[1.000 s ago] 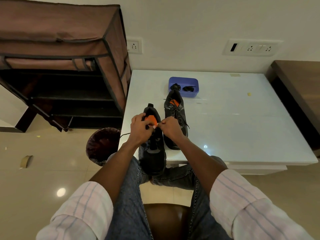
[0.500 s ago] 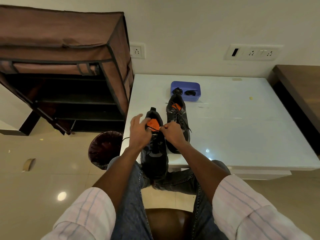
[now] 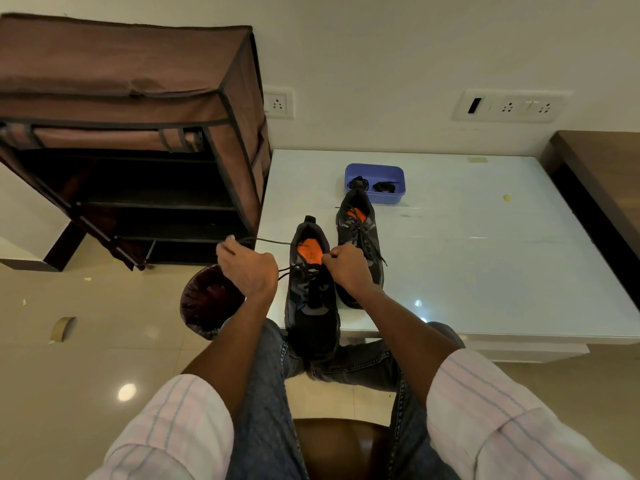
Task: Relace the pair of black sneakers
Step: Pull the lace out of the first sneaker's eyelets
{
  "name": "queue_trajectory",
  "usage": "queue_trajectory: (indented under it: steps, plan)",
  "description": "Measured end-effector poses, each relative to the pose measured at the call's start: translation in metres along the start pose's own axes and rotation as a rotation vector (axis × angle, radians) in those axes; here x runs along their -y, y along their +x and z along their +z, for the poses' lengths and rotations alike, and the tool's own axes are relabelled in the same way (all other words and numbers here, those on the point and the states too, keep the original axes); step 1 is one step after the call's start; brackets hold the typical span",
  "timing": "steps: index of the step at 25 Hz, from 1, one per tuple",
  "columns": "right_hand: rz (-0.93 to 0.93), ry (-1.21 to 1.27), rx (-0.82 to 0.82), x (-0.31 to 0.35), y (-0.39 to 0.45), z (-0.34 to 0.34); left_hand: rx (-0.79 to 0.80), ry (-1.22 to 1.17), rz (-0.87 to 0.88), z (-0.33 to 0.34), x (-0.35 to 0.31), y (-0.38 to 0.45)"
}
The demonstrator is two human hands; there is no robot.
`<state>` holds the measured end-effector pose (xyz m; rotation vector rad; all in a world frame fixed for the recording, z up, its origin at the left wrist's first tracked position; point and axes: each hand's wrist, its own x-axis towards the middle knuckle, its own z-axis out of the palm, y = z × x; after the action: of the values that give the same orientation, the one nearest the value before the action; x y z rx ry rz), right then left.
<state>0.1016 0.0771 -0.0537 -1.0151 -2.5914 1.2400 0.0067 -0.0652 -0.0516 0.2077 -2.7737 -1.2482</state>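
Sneakers sit side by side on the white table (image 3: 485, 258), toes toward the person. The near sneaker (image 3: 311, 299) overhangs the table's front edge above the person's denim-clad knees, its orange insole showing through the open collar. The far sneaker (image 3: 360, 244) stands just to its right and a little farther back, already laced, its heel touching or nearly touching a blue tray (image 3: 375, 173) that holds two dark bundles, probably spare laces, though they are too small to tell for certain.

The left hand (image 3: 247, 268) is out to the left of the near sneaker, over the table's edge, its fingers curled round a black lace (image 3: 273, 241) that runs taut from the fingertips across to the shoe's collar; a second strand leads from under the hand to the eyelets. The right hand (image 3: 346, 268) rests on the right side of the same shoe's collar, fingers curled and pinching at the lace or the eyelet edge; which one is hidden by the knuckles. The hands are apart, with the shoe's opening between them.

A brown fabric shoe rack (image 3: 131, 133) stands left of the table, with a dark waste bin (image 3: 207, 303) on the floor below the left hand.
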Motion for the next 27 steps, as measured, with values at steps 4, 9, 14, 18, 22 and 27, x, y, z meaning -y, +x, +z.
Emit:
queue_trajectory:
  steps: [4, 9, 14, 18, 22, 27]
  plan:
    - [0.005, -0.063, 0.018, 0.004, 0.0, 0.002, 0.345, 0.071, 0.25, 0.011, 0.0, -0.01]
    - [-0.005, -0.033, -0.014, 0.003, -0.001, 0.008, 0.579, 0.335, -0.03, 0.014, 0.003, -0.016]
    - [-0.084, -0.058, 0.008, 0.0, -0.005, 0.01, 0.391, 0.464, 0.031, 0.008, 0.006, -0.011]
    - [-0.222, -0.274, 0.062, 0.003, -0.005, 0.027, 0.56, -0.019, 0.058, 0.014, 0.004, -0.003]
    - [-0.229, -0.228, -0.003, 0.006, -0.009, 0.031, 0.608, 0.01, 0.148, 0.014, 0.003, -0.002]
    - [0.082, 0.258, -0.304, 0.002, -0.019, 0.028, 0.578, -0.069, 0.067, 0.013, -0.001, -0.002]
